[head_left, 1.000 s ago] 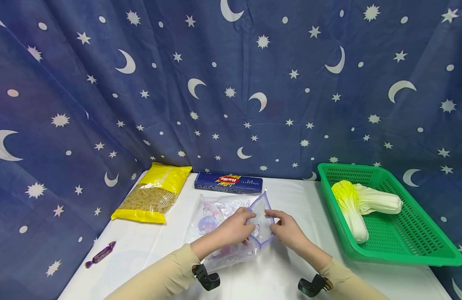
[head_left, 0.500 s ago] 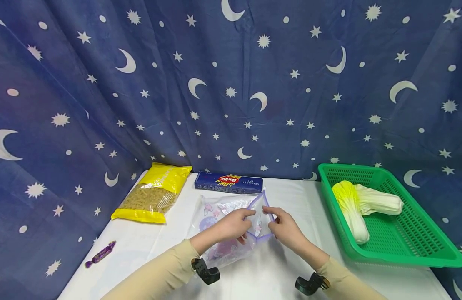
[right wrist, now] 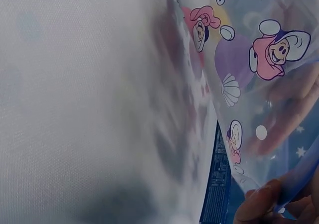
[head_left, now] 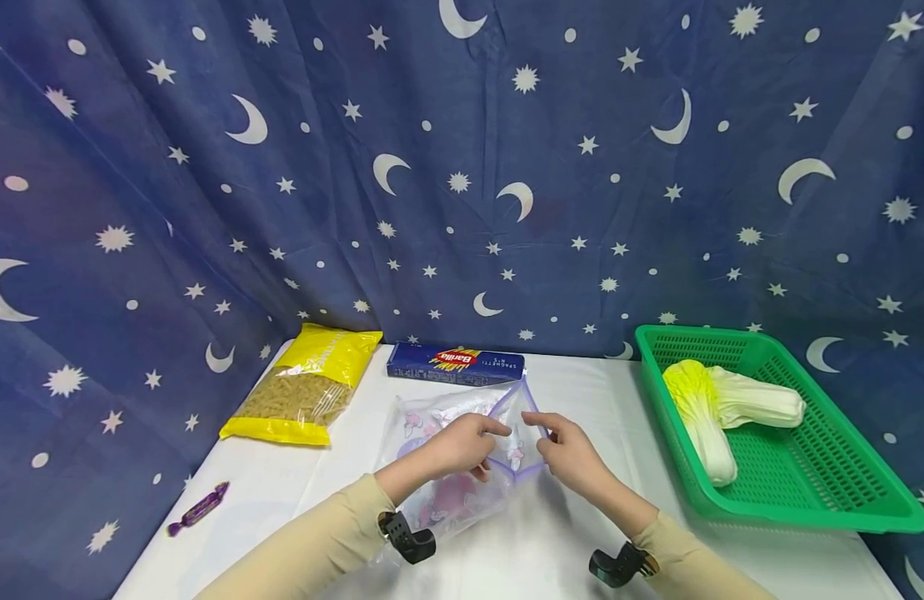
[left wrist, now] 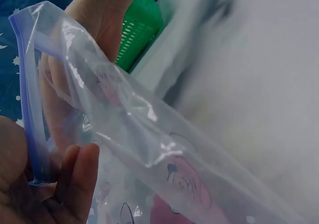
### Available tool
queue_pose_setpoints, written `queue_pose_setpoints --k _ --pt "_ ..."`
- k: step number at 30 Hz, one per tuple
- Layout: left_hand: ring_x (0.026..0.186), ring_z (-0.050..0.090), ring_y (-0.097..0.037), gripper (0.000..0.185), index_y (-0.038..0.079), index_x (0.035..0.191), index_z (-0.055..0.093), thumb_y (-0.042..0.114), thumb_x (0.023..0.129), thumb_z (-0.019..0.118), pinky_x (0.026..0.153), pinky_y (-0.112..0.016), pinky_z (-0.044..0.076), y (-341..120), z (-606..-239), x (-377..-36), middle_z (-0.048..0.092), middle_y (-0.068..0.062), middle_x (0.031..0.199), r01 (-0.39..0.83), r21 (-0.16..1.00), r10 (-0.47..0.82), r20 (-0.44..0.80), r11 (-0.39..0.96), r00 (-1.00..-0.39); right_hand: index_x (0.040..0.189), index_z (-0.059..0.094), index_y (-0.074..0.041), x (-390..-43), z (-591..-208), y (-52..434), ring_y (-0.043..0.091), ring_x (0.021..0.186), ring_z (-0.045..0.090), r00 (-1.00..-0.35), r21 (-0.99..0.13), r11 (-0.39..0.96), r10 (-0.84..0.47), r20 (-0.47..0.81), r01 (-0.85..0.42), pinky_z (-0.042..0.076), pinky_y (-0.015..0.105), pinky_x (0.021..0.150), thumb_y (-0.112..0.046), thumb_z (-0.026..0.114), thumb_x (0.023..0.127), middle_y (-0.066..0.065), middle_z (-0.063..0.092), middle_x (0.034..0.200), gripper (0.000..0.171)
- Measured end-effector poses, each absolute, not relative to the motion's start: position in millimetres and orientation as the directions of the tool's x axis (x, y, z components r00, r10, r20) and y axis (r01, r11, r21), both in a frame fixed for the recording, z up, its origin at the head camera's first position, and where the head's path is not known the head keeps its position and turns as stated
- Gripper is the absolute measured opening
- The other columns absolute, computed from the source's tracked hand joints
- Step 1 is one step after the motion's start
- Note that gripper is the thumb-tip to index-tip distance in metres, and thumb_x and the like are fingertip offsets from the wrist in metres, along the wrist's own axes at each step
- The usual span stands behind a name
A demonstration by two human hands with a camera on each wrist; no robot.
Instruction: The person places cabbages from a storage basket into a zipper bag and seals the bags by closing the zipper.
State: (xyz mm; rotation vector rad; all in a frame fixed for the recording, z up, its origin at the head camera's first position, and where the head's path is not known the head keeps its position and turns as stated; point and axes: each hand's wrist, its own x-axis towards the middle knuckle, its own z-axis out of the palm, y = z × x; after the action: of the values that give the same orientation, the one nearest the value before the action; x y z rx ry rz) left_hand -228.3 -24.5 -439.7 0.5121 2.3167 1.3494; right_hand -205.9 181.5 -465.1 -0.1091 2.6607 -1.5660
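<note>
A clear plastic bag point(head_left: 454, 496) with a purple rim and pink and purple cartoon prints lies on the white table, its mouth spread and facing right. My left hand point(head_left: 462, 446) grips the near-left side of that rim; in the left wrist view the purple edge point(left wrist: 31, 104) runs between thumb and curled fingers point(left wrist: 82, 174). Opposite it, my right hand point(head_left: 570, 454) pinches the right side of the rim, its index finger reaching over into the mouth. The right wrist view has the thumb and fingers point(right wrist: 259, 204) at the purple edge, the printed film in front.
Behind the bag stands a blue spaghetti box point(head_left: 456, 365). A yellow pasta bag point(head_left: 304, 385) and a purple-wrapped candy point(head_left: 198, 508) lie to the left. On the right, a green basket point(head_left: 844, 500) holds cabbages point(head_left: 701, 421). A starry blue curtain point(head_left: 462, 167) closes off the back.
Both hands have shifted slightly left and away from me, keeping the rim. The right index finger has moved further left over the mouth, and the bag has shifted slightly with the hands.
</note>
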Motion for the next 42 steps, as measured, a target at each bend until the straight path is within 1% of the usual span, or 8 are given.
queue_pose_setpoints --k 5,8,12,17,21,28,35,42 --pt "0.057 0.064 -0.018 0.041 -0.004 0.135 0.063 -0.001 0.100 0.043 0.054 -0.035 0.061 -28 -436 -232 0.060 -0.020 0.134 0.154 0.847 0.495 -0.142 0.509 -0.857 0.139 0.062 -0.001 -209 -467 183 0.018 0.056 0.048 -0.998 -0.869 0.495 -0.064 -0.026 -0.009 0.044 0.028 0.049 0.004 0.053 0.091 0.015 0.063 0.133 0.049" --pt "0.056 0.066 -0.018 0.043 -0.004 0.140 0.059 0.000 0.099 0.046 0.057 -0.040 0.062 -30 -433 -235 0.058 -0.020 0.140 0.183 0.836 0.501 -0.122 0.516 -0.857 0.141 0.059 0.001 -210 -469 183 0.018 0.058 0.054 -0.998 -0.881 0.473 -0.059 -0.016 -0.014 0.050 0.030 0.049 0.000 0.064 0.090 0.018 0.063 0.133 0.051" --pt "0.054 0.066 -0.018 0.049 -0.003 0.145 0.054 0.000 0.096 0.051 0.059 -0.041 0.062 -35 -433 -235 0.052 -0.018 0.148 0.219 0.825 0.516 -0.099 0.520 -0.851 0.144 0.054 0.002 -208 -472 179 0.019 0.060 0.058 -0.997 -0.896 0.444 -0.069 -0.019 -0.014 0.053 0.033 0.048 -0.004 0.077 0.085 0.019 0.059 0.136 0.063" --pt "0.054 0.064 -0.017 0.053 -0.002 0.149 0.050 -0.002 0.095 0.049 0.056 -0.033 0.059 -41 -432 -237 0.043 -0.016 0.157 0.288 0.805 0.544 -0.051 0.518 -0.837 0.142 0.058 -0.003 -208 -474 177 0.018 0.058 0.053 -0.996 -0.882 0.468 -0.087 0.018 -0.057 0.050 0.029 0.045 0.007 0.070 0.082 0.018 0.057 0.133 0.062" --pt "0.055 0.064 -0.020 0.052 -0.001 0.149 0.051 -0.003 0.097 0.047 0.055 -0.029 0.057 -48 -430 -238 0.043 -0.014 0.158 0.324 0.795 0.548 -0.012 0.512 -0.836 0.138 0.063 -0.004 -209 -476 177 0.017 0.050 0.049 -0.994 -0.869 0.488 -0.100 0.032 -0.077 0.045 0.027 0.043 0.012 0.062 0.081 0.018 0.059 0.129 0.060" --pt "0.059 0.065 -0.020 0.049 -0.001 0.144 0.056 -0.003 0.097 0.043 0.063 -0.045 0.062 -63 -417 -243 0.048 -0.019 0.153 0.310 0.827 0.533 0.015 0.468 -0.846 0.138 0.060 0.004 -215 -479 183 0.014 0.045 0.048 -0.994 -0.856 0.516 -0.103 -0.028 -0.029 0.043 0.028 0.041 0.008 0.060 0.078 0.019 0.063 0.128 0.060" --pt "0.065 0.069 -0.018 0.049 -0.003 0.147 0.052 0.000 0.099 0.044 0.066 -0.039 0.063 -73 -415 -248 0.048 -0.021 0.150 0.260 0.883 0.542 0.006 0.392 -0.840 0.138 0.063 -0.005 -219 -477 191 0.020 0.055 0.056 -0.995 -0.859 0.511 -0.072 -0.069 0.022 0.047 0.029 0.045 0.005 0.061 0.083 0.017 0.063 0.132 0.055" --pt "0.068 0.073 -0.021 0.053 -0.001 0.152 0.046 0.000 0.099 0.048 0.070 -0.051 0.062 -78 -425 -251 0.043 -0.026 0.152 0.183 0.926 0.494 -0.005 0.332 -0.870 0.131 0.070 -0.008 -217 -476 190 0.024 0.064 0.065 -0.998 -0.907 0.418 -0.051 0.026 -0.045 0.054 0.032 0.049 0.002 0.069 0.088 0.012 0.068 0.124 0.044"
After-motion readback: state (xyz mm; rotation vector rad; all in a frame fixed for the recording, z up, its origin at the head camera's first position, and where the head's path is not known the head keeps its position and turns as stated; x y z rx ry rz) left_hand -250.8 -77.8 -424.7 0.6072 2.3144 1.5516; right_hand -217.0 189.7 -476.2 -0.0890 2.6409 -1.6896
